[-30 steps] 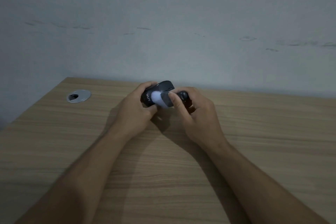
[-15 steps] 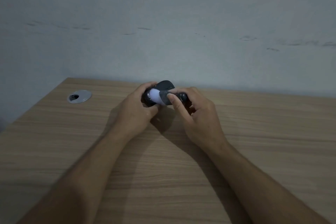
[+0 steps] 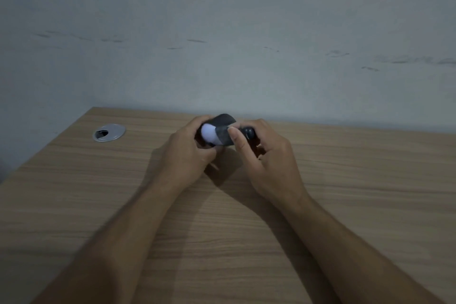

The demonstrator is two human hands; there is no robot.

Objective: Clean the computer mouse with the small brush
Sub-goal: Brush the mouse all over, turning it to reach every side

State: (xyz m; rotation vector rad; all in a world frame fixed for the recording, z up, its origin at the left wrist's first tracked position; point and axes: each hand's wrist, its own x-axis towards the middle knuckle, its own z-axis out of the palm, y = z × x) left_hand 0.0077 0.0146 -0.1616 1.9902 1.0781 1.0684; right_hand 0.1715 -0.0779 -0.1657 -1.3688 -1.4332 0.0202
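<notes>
Wooden desk (image 3: 320, 205) against grey wall, cable grommet (image 3: 109, 132) far left. Left hand (image 3: 183, 155) clamps dark mouse (image 3: 223, 119) above desk's far edge; right hand (image 3: 266, 155) grips small brush (image 3: 217, 136), white bristles on mouse. Mid-brushing, likely; next calls for short strokes, steady hold. Mouse mostly hidden.

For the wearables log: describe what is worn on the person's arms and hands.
Nothing worn shows. Both forearms are bare up to the bottom edge of the picture, with no sleeve in view. The left hand and right hand carry no gloves, and no watch, ring or bracelet shows on the visible sides of wrists or fingers.
</notes>
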